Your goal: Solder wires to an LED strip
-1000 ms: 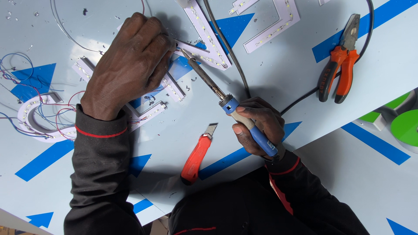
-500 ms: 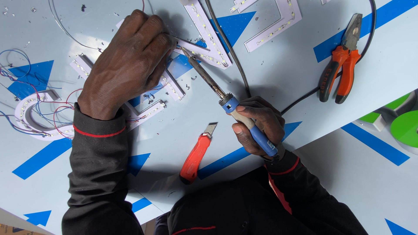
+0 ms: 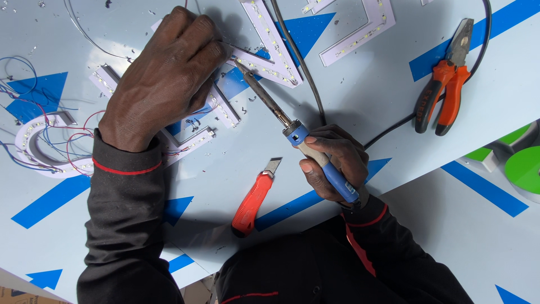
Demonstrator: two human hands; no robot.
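Observation:
My right hand (image 3: pixel 332 160) grips the blue and grey handle of a soldering iron (image 3: pixel 281 115). Its metal tip points up-left and meets a white letter-shaped LED strip board (image 3: pixel 270 42). My left hand (image 3: pixel 163 79) lies knuckles up over another white LED strip piece (image 3: pixel 222 107), its fingertips pinching a thin wire right beside the iron's tip. Whatever is under the left palm is hidden. Both sleeves are dark with a red cuff line.
A red utility knife (image 3: pixel 253 200) lies below the hands. Orange-handled pliers (image 3: pixel 441 84) rest at the right by a black cable (image 3: pixel 394 126). A round LED ring with red and blue wires (image 3: pixel 39 143) is at the left. Green shapes (image 3: pixel 520 166) sit at the right edge.
The left hand has shifted slightly, and the soldering iron's tip has stayed at the LED board. Nothing else has moved.

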